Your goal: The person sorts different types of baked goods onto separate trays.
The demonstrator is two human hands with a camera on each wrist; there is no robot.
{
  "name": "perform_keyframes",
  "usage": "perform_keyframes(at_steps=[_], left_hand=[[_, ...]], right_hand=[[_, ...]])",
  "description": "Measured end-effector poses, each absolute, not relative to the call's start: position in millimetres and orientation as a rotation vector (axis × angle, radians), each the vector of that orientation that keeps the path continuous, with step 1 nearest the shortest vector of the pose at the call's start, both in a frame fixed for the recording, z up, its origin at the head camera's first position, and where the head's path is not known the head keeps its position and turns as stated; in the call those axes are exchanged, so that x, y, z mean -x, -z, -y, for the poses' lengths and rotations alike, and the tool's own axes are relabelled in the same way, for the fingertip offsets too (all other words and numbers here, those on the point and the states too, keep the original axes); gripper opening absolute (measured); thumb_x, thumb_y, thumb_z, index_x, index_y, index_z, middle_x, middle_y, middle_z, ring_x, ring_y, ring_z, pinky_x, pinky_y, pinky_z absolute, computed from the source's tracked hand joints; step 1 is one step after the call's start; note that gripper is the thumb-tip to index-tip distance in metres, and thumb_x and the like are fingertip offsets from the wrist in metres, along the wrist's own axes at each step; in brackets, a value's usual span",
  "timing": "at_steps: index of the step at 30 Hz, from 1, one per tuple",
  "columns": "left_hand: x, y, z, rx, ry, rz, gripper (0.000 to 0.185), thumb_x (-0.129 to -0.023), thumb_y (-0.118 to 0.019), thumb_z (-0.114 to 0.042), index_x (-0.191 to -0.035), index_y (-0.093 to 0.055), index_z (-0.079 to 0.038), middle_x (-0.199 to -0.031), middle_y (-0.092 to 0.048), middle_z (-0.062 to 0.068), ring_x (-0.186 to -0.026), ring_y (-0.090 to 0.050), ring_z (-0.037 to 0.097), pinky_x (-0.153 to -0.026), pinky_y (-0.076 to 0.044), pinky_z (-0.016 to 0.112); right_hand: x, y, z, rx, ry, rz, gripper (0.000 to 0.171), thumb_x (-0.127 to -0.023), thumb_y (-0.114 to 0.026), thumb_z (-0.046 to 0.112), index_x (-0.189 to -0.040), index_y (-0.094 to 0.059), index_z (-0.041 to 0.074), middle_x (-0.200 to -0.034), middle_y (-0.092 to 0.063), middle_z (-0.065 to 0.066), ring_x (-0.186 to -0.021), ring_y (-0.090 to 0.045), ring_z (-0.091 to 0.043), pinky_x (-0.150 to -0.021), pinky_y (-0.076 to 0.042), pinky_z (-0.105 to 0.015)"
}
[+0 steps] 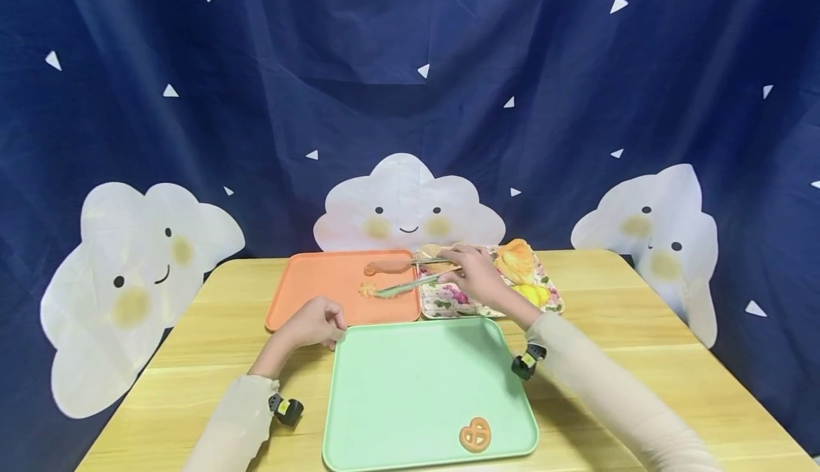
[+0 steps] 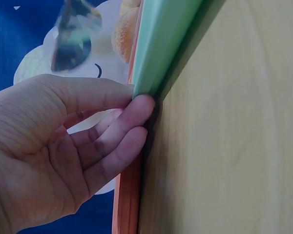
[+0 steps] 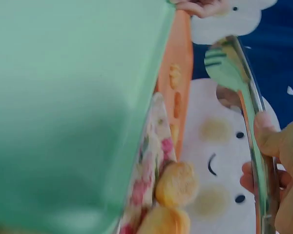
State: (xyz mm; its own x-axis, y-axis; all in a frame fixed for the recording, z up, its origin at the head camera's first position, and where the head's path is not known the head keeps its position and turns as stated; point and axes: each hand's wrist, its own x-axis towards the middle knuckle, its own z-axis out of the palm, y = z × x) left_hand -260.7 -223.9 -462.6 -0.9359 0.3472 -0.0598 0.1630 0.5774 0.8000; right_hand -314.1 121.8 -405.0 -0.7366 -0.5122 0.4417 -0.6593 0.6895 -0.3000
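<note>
My right hand (image 1: pixel 474 273) grips metal serving tongs (image 3: pixel 258 131), with fingers and thumb around the handle end. The tongs' arms are spread apart over the orange tray (image 1: pixel 314 290) in the head view. One tip is beside a small swirl-shaped cookie (image 1: pixel 367 290); whether it touches cannot be told. My left hand (image 2: pixel 63 146) pinches the far left corner of the green tray (image 1: pixel 423 379) between thumb and fingers. A brown pretzel (image 1: pixel 475 446) lies near that tray's front right corner. Between the tongs' tips I see nothing held.
To the right of the orange tray lies a floral tray (image 1: pixel 442 307) bearing several breads, including a golden loaf (image 1: pixel 514 262) and a yellow piece (image 1: pixel 533 294). All stand on a wooden table (image 1: pixel 615 358). A dark blue curtain (image 1: pixel 359 123) with clouds hangs behind.
</note>
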Motion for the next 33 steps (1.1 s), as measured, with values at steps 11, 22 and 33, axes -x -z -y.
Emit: perform_keyframes(at_steps=[11,22,33], left_hand=[[258.0,463.4,236.5,-0.448,-1.286,-2.607,0.008,-0.080,-0.069,0.006,-0.077,-0.067,0.000,-0.062,-0.055,0.000,-0.054,-0.065,0.017,-0.055,-0.054,0.027],[258.1,461.4,236.3,-0.463,-1.298,-2.586,0.006,-0.081,-0.070,0.006,-0.078,-0.068,0.002,-0.059,-0.054,0.000,-0.055,-0.065,0.020,-0.056,-0.053,0.027],[262.4,461.4,225.2,-0.455,-1.276,-2.601,0.008,-0.080,-0.069,0.008,-0.078,-0.068,0.001,-0.058,-0.052,-0.001,-0.054,-0.064,0.017,-0.059,-0.056,0.029]], right_hand=[[294.5,402.4,-196.4,-1.283,-0.772,2.499,0.048,-0.084,-0.076,0.021,-0.125,-0.069,-0.002,-0.120,-0.072,-0.018,-0.107,-0.068,-0.034,-0.089,-0.054,-0.049],[280.3,406.4,-236.4,-1.541,-0.993,2.515,0.045,-0.079,-0.081,0.014,-0.121,-0.072,0.003,-0.117,-0.073,-0.008,-0.109,-0.067,-0.021,-0.094,-0.052,-0.029],[266.1,415.3,-239.9,-1.912,-1.135,2.498,0.047,-0.071,-0.084,0.006,-0.117,-0.074,0.002,-0.112,-0.076,-0.010,-0.102,-0.069,-0.023,-0.092,-0.055,-0.033]])
